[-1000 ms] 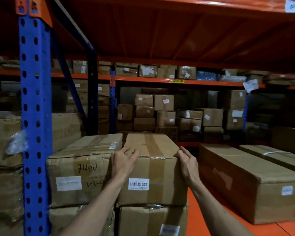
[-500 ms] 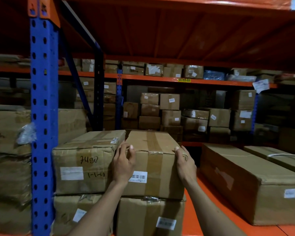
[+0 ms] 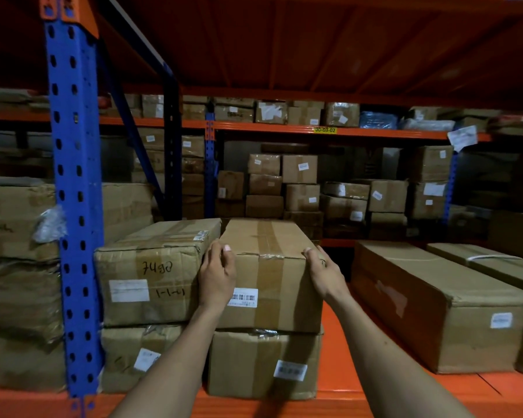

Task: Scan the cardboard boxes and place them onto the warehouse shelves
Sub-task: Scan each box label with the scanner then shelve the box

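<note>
A taped cardboard box (image 3: 269, 273) is seen seated on top of a lower box (image 3: 263, 363) on the orange shelf (image 3: 338, 375), near the front edge and just right of the box marked "7498" (image 3: 151, 273). It is gripped at both near upper corners: the left hand (image 3: 217, 274) is pressed flat against its left front corner with fingers curled over the top edge, and the right hand (image 3: 325, 273) is wrapped round its right corner. Neither grip is released. A barcode label (image 3: 243, 297) is shown on its near face. The placing of this box is judged nearly complete; only letting go appears left. Whether it was scanned cannot be told, and no scanner is seen. Room for more boxes is left between this stack and the long boxes (image 3: 435, 306) at right.
</note>
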Tool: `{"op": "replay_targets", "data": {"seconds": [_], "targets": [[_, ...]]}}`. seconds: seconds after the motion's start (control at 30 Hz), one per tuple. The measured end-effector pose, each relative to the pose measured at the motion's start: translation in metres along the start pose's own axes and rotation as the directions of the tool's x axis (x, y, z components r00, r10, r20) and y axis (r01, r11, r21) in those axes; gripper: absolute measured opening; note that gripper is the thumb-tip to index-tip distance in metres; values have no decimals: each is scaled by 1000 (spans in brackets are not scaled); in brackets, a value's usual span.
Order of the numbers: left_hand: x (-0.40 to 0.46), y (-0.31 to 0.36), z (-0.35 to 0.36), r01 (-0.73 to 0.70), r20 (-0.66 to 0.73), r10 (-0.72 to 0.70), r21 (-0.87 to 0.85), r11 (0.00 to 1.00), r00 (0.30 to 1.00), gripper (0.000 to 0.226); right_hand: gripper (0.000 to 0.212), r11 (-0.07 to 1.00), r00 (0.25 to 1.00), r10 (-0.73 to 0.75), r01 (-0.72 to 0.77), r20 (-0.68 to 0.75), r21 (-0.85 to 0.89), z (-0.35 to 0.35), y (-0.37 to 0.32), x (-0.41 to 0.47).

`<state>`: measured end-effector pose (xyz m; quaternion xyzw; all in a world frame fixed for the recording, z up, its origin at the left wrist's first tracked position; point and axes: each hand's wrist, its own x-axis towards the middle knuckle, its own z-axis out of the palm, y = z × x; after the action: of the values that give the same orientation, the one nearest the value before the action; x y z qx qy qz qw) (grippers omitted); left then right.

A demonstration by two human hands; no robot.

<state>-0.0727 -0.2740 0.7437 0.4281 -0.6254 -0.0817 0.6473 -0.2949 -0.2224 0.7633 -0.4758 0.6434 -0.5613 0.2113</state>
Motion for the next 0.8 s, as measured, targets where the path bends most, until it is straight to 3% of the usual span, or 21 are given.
{"op": "replay_targets", "data": {"seconds": [0.1,0.3,0.43,0.67,0.8], "targets": [[-1,1,-5,39,74,-39,6,999,996,37,87,998,999,20,-17,40,-66,-2,-3,-5],[-14,-1,-20,151,221,-161,62,987,962,57,84,984,989,59,-35,133,-173,-18,-3,-33],[-54,-2,-35,70,287,-114,159,985,951,81,89,955,960,37,47,276,-294,-47,26,-58],[-185,11,-11,223,301,-302,268,937,905,62,92,842,964,37,111,262,-528,-114,108,-111],[-284,26,13,287,438,-436,367,885,786,56,89,800,954,131,60,272,-596,-165,173,-153]]}}
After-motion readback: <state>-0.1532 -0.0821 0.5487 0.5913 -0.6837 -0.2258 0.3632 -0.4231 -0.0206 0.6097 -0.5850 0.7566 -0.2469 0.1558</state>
